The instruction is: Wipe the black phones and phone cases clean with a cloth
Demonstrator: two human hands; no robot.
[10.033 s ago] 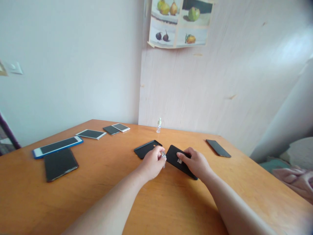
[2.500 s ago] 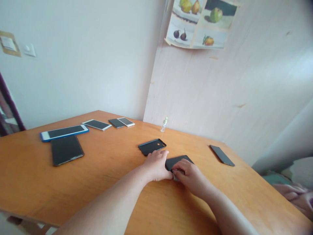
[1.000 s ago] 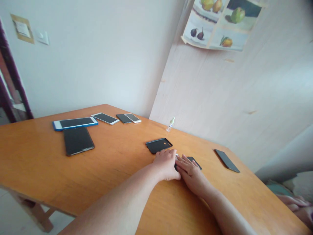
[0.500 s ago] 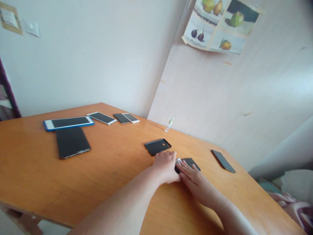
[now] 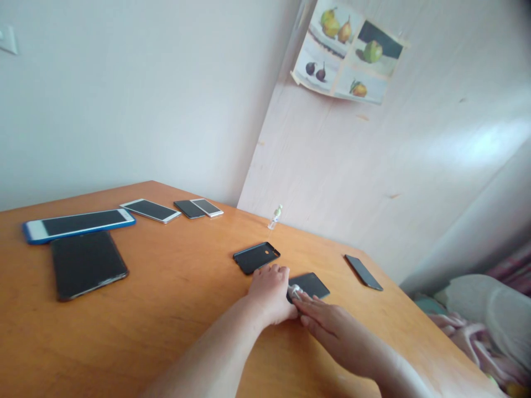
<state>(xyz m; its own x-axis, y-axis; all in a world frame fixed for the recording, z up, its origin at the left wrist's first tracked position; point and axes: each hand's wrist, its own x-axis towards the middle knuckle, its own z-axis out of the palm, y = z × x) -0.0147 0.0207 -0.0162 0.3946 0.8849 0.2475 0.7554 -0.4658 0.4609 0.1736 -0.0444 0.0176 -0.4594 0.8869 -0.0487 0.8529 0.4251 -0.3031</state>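
Observation:
A dark phone (image 5: pixel 312 285) lies on the wooden table in front of me. My left hand (image 5: pixel 271 294) is closed around its left end, thumb on the near side and fingers on the far side. Over the phone's near left part, my right hand (image 5: pixel 326 320) presses a small crumpled whitish wad (image 5: pixel 295 291) under nearly straight fingertips; its material is unclear. Just beyond my left hand rests an empty black phone case (image 5: pixel 256 257), inner side up, with a camera cut-out.
A small clear bottle (image 5: pixel 275 216) stands at the table's back edge. Another phone (image 5: pixel 363 272) lies to the right. On the left are a blue-cased white phone (image 5: pixel 81 225), a black tablet (image 5: pixel 89 264), a white phone (image 5: pixel 150 210) and two smaller overlapping devices (image 5: pixel 199 208).
The view has shifted right and closer. My right fingertips and the wad have slid toward the phone's near left edge, so more of its surface shows. My left hand keeps its hold.

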